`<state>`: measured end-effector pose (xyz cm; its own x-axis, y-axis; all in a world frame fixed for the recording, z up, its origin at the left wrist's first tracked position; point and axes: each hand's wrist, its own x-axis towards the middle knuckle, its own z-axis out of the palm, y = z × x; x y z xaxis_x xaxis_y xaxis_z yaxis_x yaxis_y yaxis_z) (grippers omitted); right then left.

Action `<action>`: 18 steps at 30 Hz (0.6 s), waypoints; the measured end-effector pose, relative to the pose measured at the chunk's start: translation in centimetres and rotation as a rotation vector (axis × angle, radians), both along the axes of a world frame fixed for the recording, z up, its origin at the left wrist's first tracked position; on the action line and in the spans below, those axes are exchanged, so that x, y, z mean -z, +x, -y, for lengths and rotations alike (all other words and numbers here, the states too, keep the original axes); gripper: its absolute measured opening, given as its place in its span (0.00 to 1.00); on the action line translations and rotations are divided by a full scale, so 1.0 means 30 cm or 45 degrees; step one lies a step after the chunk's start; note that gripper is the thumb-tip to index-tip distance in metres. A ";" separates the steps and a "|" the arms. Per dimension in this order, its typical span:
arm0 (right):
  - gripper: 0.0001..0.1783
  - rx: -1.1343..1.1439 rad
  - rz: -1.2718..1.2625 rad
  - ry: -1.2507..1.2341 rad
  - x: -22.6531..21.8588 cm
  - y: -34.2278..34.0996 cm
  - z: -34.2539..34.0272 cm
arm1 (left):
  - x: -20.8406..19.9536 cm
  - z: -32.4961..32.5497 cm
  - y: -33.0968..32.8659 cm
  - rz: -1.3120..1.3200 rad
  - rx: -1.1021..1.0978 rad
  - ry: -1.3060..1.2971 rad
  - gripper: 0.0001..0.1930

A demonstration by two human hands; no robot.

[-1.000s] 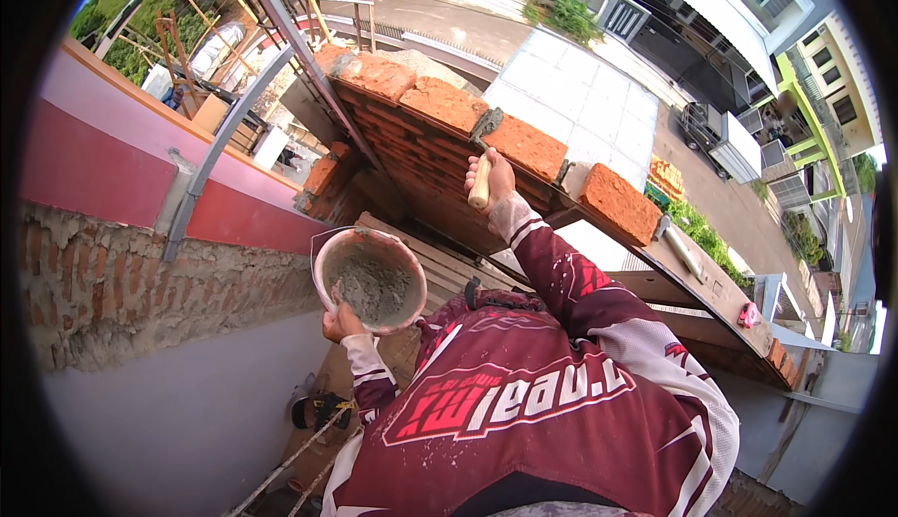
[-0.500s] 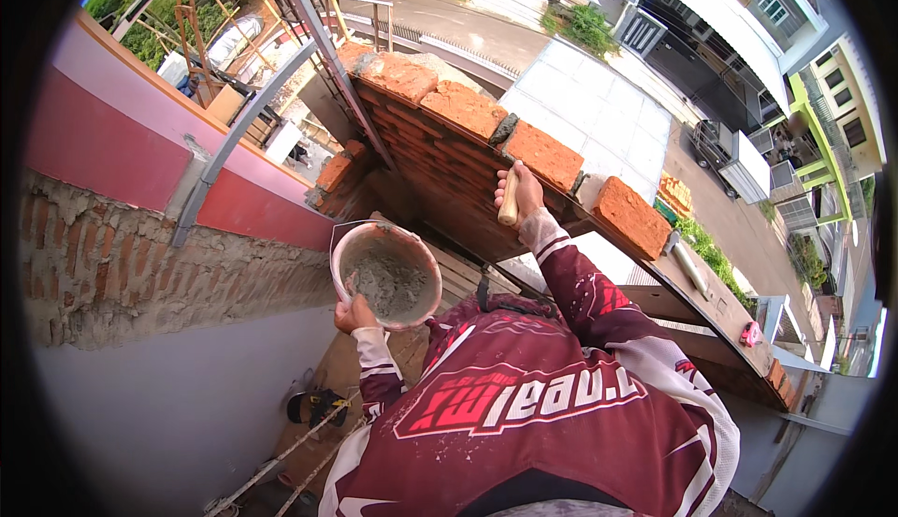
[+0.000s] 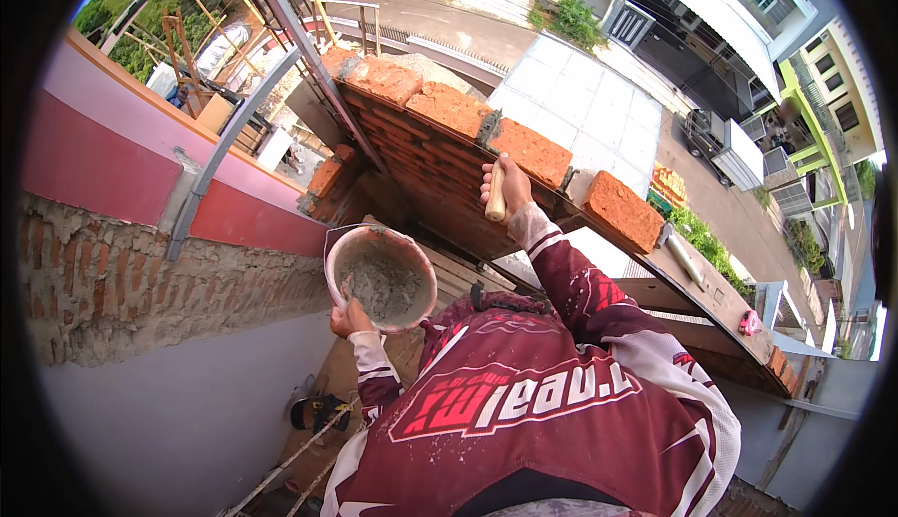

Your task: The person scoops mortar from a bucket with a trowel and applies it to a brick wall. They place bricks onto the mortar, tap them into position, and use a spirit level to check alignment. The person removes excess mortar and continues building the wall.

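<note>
My left hand (image 3: 350, 319) grips the near-left rim of a bucket (image 3: 423, 278), tilted so that the wet grey mortar (image 3: 382, 283) inside shows. Its thin wire handle hangs at the left. My right hand (image 3: 513, 183) is closed round the pale wooden handle of a trowel (image 3: 496, 203), held at the near edge of the brick wall; the blade is hidden. Just beyond this hand lies an orange brick (image 3: 531, 148) in the top course. Grey mortar (image 3: 488, 128) fills the joint between it and the brick to its left (image 3: 449, 107).
A separate brick (image 3: 622, 210) sits further right along the wall. Past it, a tool with a pale handle (image 3: 688, 262) and a pink tape measure (image 3: 749, 322) rest on a ledge. A metal post (image 3: 313, 58) rises at the left. Beyond the wall the ground drops to a street.
My right hand with the trowel shifts slightly left and down in the picture, near the mortar joint. The whole view slides a little left. My left hand keeps its hold on the bucket.
</note>
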<state>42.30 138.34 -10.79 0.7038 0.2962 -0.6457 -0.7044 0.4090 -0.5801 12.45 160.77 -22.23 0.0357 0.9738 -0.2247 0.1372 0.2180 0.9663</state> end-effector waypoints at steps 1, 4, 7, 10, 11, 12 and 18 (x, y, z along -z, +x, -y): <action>0.23 -0.019 -0.009 -0.011 0.009 0.007 0.003 | 0.016 -0.010 -0.005 -0.001 0.004 0.002 0.08; 0.22 -0.113 0.033 -0.096 0.016 0.027 0.016 | 0.044 -0.021 -0.018 -0.065 0.012 0.058 0.07; 0.24 -0.287 0.370 -0.549 -0.080 0.011 0.083 | 0.035 -0.014 -0.038 -0.090 0.007 0.038 0.06; 0.25 -0.609 0.711 -1.231 -0.045 0.153 0.220 | 0.018 0.000 -0.039 -0.094 -0.006 -0.006 0.06; 0.24 -0.778 0.861 -1.541 -0.004 0.230 0.263 | 0.018 0.001 -0.031 -0.092 -0.013 -0.015 0.06; 0.26 -0.880 1.043 -1.744 0.065 0.294 0.318 | 0.021 0.003 -0.026 -0.103 -0.010 -0.020 0.05; 0.26 -0.996 0.958 -2.047 -0.053 0.400 0.246 | 0.023 0.032 0.052 -0.088 0.074 0.048 0.08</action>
